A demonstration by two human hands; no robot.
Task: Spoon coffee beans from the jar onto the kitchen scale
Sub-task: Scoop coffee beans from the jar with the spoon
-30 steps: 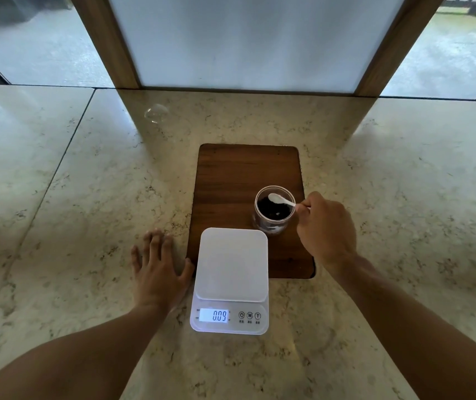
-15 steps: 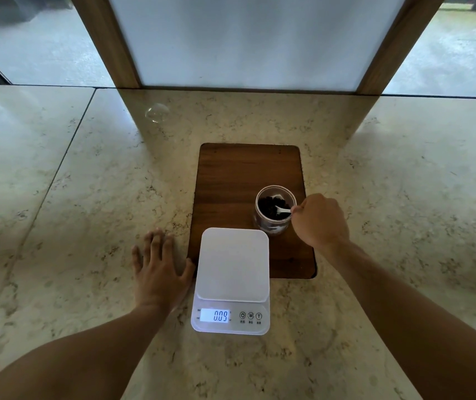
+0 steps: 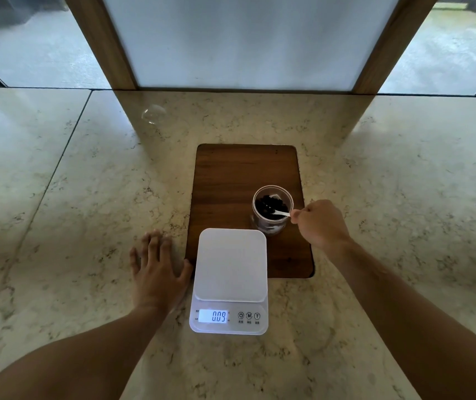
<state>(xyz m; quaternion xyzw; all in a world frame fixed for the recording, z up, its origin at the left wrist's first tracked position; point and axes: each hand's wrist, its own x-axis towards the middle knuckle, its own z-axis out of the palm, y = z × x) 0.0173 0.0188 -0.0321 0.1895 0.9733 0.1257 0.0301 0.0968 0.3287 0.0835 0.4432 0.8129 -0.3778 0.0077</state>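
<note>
Since the earlier frame, the white spoon (image 3: 280, 212) has dipped deeper into the coffee beans (image 3: 268, 206). Right hand (image 3: 321, 225) pinches the spoon handle beside the glass jar (image 3: 271, 210) on the wooden board (image 3: 231, 180). Left hand (image 3: 156, 269) lies flat, fingers spread, just beside the kitchen scale (image 3: 229, 280), which reads 0.09.

1. One glass jar (image 3: 272, 210), right of centre in the frame, with many dark coffee beans (image 3: 265, 204) inside, too many and too small to count.
2. One white spoon (image 3: 281, 213) at the jar's mouth.
3. One white kitchen scale (image 3: 229, 280), lower centre, with three round buttons (image 3: 248, 315) and one lit display (image 3: 214, 316).
4. One wooden board (image 3: 239, 180), centre.
5. Two hands: left hand (image 3: 156, 272) at lower left of centre, right hand (image 3: 319, 223) at right of centre.
6. One marble counter (image 3: 86, 197).
</note>
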